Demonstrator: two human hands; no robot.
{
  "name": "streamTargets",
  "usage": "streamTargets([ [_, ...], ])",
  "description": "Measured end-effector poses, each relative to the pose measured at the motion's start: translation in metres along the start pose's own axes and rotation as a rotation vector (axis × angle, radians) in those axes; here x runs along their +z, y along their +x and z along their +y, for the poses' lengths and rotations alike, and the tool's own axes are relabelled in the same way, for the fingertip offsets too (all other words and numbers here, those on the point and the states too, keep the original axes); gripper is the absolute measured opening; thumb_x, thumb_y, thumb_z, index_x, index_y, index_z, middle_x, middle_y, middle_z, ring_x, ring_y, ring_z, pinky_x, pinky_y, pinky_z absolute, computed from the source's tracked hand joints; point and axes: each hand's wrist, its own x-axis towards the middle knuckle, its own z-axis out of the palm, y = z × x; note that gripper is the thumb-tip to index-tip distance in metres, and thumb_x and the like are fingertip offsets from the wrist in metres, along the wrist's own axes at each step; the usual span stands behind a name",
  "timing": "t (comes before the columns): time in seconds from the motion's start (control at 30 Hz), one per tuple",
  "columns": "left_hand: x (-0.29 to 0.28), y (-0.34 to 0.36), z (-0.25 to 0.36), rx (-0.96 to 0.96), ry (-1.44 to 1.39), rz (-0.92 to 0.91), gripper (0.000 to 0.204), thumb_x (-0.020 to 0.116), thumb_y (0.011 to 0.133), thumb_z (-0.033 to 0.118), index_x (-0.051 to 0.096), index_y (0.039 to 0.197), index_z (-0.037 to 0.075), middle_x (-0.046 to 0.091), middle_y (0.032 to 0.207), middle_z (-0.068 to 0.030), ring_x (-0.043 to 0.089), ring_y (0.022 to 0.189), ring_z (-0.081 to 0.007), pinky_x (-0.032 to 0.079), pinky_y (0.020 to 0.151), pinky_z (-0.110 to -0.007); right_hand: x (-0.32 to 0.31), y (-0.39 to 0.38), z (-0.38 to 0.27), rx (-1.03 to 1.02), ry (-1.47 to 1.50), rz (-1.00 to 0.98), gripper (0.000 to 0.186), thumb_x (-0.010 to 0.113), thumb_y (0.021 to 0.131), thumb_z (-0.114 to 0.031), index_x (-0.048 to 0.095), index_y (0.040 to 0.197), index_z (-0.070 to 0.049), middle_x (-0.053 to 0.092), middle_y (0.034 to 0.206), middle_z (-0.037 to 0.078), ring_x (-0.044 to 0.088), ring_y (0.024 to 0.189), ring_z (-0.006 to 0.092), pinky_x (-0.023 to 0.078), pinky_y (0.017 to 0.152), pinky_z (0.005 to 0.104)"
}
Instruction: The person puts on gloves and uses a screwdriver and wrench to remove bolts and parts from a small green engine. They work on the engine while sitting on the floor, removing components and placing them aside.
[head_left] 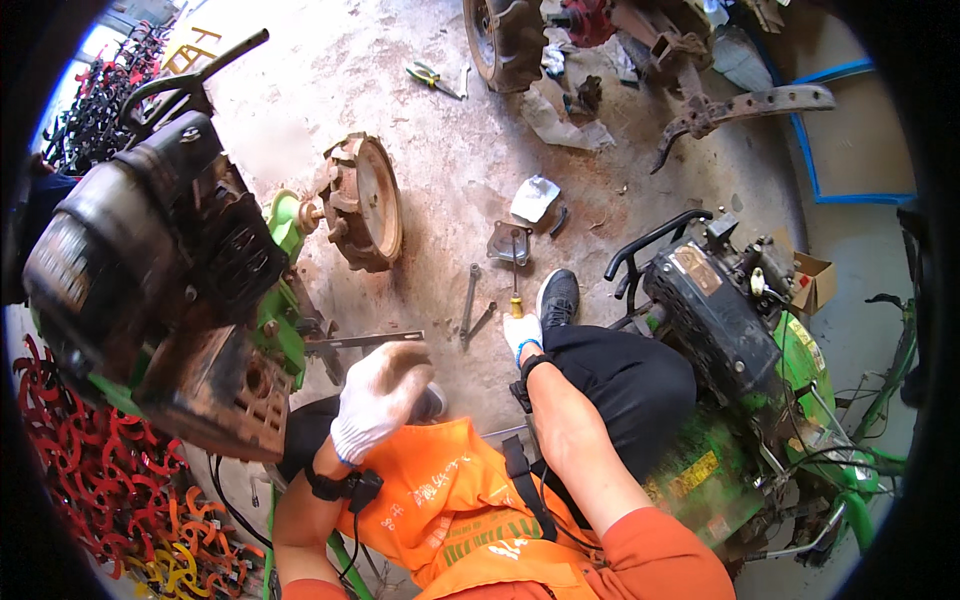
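My right hand [522, 333], in a white glove, grips a screwdriver [516, 304] by its yellow handle. The shaft reaches forward over a small greyish metal cover [508, 244] on the concrete floor. My left hand [380, 390], also in a stained white glove, is raised in front of the orange apron [440, 480], close to a flat metal bar [372, 340] that juts from the machine on the left. Its fingers look curled but are blurred, so whether they hold anything is unclear. Two wrenches [470, 300] lie on the floor between my hands.
A dirty engine machine [150, 260] stands at left beside a lugged wheel [362, 203]. Another green machine [715, 310] is close on my right. Ahead lie a white rag [535, 198], pliers [432, 79] and a rusty tined part [740, 108]. Red curved blades [90, 460] pile up at lower left.
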Motion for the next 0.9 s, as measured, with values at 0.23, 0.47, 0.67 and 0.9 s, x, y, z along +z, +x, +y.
streamTargets([
  [0.23,0.002,0.012,0.021,-0.048,0.092,-0.065,0.03,0.079,0.099,0.012,0.075,0.126,-0.001,0.082,0.111,-0.0148,0.08,0.1,-0.0236,0.062,0.092,-0.035,0.017,0.024,-0.013,0.051,-0.232,-0.021,0.061,0.089,0.087,-0.034,0.068,0.133,0.002,0.074,0.134,0.03,0.073,0.124,0.0442,0.06,0.107,0.0507],
  [0.47,0.013,0.046,0.042,0.095,0.291,-0.122,0.031,0.08,0.097,0.011,0.076,0.124,-0.003,0.081,0.113,-0.0167,0.08,0.102,-0.0262,0.062,0.093,-0.036,0.028,0.046,-0.007,0.04,-0.3,-0.082,0.038,0.078,0.087,-0.029,0.078,0.113,-0.002,0.08,0.111,0.028,0.078,0.11,0.045,0.062,0.094,0.0502],
  [0.67,0.029,0.059,0.03,0.18,0.368,-0.11,0.04,0.08,0.098,0.021,0.073,0.131,-0.001,0.079,0.117,-0.0181,0.079,0.107,-0.0312,0.062,0.096,-0.038,0.0,0.019,-0.051,-0.124,-0.01,-0.395,0.052,0.079,0.084,-0.038,0.079,0.11,0.007,0.08,0.101,0.03,0.082,0.095,0.0378,0.063,0.084,0.0443],
  [0.9,0.026,0.067,-0.002,0.489,0.584,0.349,0.078,0.082,0.096,0.029,0.049,0.161,0.002,0.066,0.144,-0.0209,0.07,0.125,-0.0371,0.055,0.113,-0.043,-0.117,-0.064,-0.215,-0.404,0.302,-0.683,0.051,0.082,0.098,-0.026,0.069,0.14,0.0,0.076,0.094,0.01,0.07,0.074,0.0159,0.058,0.065,0.0335],
])
